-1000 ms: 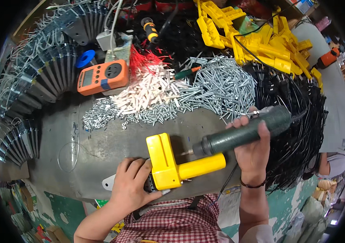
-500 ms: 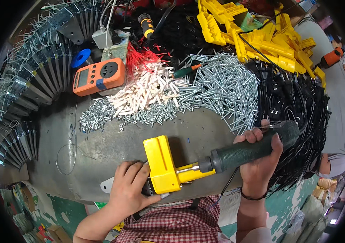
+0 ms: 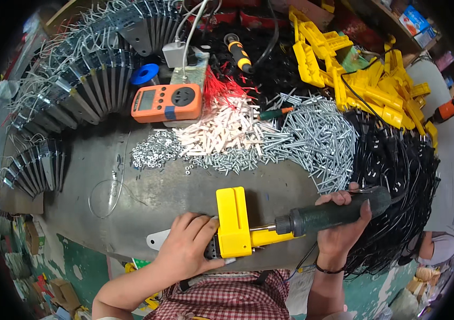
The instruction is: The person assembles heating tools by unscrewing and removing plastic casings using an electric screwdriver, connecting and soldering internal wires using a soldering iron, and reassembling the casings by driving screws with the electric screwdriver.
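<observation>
My left hand is closed around a metal bracket with a rounded, holed end, pressed against a yellow plastic housing at the near edge of the table. My right hand grips a dark green electric screwdriver, fingers wrapped along its lever side. The screwdriver lies nearly level, its steel bit reaching left to the housing, above the housing's yellow arm. The bit's tip is hidden at the housing, so whether it sits on a screw cannot be seen.
Beyond my hands lie heaps of long screws, white strips, short screws and nuts. An orange meter stands behind them. Metal blades with wires line the left; yellow housings and black power cords crowd the right.
The whole view has shifted, so the table and heaps appear farther right and slightly lower. Both hands keep their hold, and the screwdriver bit stays at the yellow housing.
</observation>
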Motion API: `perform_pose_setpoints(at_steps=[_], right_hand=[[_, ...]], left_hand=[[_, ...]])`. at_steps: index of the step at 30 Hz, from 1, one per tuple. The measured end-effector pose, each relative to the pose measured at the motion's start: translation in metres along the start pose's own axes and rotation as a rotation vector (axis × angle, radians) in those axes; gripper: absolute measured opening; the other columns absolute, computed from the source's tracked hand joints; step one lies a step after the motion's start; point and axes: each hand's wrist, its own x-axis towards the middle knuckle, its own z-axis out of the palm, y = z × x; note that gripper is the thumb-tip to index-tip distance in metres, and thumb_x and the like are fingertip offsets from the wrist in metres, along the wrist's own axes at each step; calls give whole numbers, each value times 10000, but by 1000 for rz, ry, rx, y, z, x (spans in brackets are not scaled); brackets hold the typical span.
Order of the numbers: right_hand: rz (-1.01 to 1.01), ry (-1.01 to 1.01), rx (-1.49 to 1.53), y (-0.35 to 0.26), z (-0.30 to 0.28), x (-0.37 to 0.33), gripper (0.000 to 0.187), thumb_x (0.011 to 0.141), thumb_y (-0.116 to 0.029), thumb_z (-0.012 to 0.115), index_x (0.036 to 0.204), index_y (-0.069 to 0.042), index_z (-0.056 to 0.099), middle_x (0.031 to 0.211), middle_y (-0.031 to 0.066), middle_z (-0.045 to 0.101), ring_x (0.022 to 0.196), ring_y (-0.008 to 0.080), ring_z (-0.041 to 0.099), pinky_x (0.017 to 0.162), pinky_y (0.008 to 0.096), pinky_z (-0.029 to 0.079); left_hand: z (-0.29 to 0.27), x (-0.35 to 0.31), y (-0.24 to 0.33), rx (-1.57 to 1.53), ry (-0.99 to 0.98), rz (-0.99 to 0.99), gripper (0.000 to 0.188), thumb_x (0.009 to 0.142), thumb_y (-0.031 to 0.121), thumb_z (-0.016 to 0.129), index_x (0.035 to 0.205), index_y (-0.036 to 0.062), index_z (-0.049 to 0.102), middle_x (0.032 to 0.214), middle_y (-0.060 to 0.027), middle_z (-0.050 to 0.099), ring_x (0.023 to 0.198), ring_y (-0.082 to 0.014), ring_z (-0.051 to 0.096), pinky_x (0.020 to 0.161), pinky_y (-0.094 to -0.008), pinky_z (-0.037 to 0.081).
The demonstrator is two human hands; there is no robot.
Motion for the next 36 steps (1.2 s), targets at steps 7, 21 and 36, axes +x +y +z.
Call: perform_pose_setpoints(at_steps=[7,21,36], right_hand=[[24,-23,-58,3,0,0,308,846,-299,594,1065,-102,505,803,16,526,794,155,509,907,370,407],[-25,107,-140,8,13,-5,346,852,-315,596,1111,-106,502,797,28,520,789,160,516,854,374,436],[2,116,-163,8,12,-2,340,848,-310,597,1085,-85,503,801,23,506,792,161,506,848,367,440]], left_hand=[[4,-2,-4,-142,36,-40,783,539,300,834,1135,-24,443,1082,-188,511,1000,-354,493,871,-439,399],[-14,41,-61,158,359,-269,188,711,30,633,858,22,516,843,-154,582,822,-357,554,730,-420,458],[-3,-19,-13,-460,261,-355,196,745,52,692,765,78,498,858,-53,690,867,-190,643,1036,-462,296]])
